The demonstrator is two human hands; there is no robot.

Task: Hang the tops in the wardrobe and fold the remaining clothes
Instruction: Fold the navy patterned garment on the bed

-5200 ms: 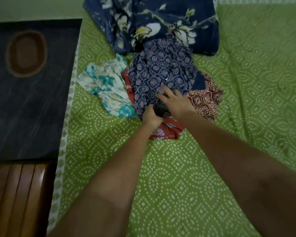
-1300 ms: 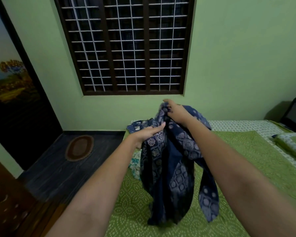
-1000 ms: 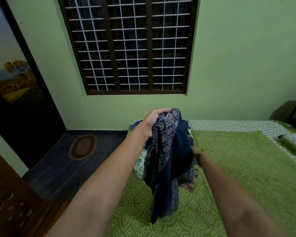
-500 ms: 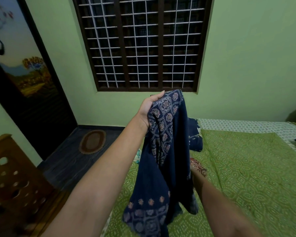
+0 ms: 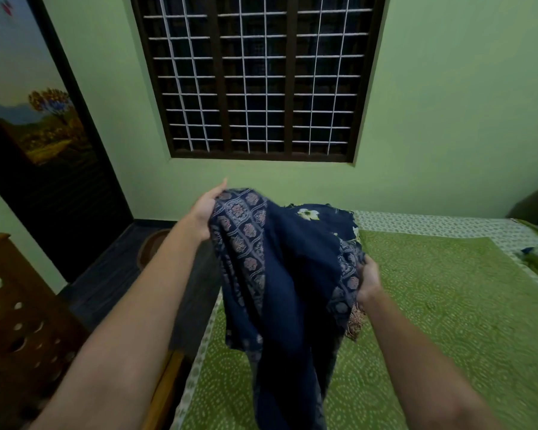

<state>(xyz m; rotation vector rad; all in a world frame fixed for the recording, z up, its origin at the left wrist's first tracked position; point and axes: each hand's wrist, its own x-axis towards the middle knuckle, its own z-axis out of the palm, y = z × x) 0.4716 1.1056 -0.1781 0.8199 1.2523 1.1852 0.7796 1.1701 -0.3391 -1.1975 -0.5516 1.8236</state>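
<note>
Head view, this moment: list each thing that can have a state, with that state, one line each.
Navy printed garment: lifted off the bed, hanging unfolded between both hands.
Left hand: holds the garment's top edge, raised.
Right hand: grips the garment's side, lower down.
Floral navy cloth: lying on the bed behind the garment.
Green bedspread: spread flat.
Window: grilled, dark behind.

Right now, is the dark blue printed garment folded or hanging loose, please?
Hanging loose: the dark blue printed garment droops unfolded between left hand and right hand.

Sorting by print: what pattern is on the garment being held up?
Dark navy garment with block-printed medallion motifs, clearest in the head view.
</note>
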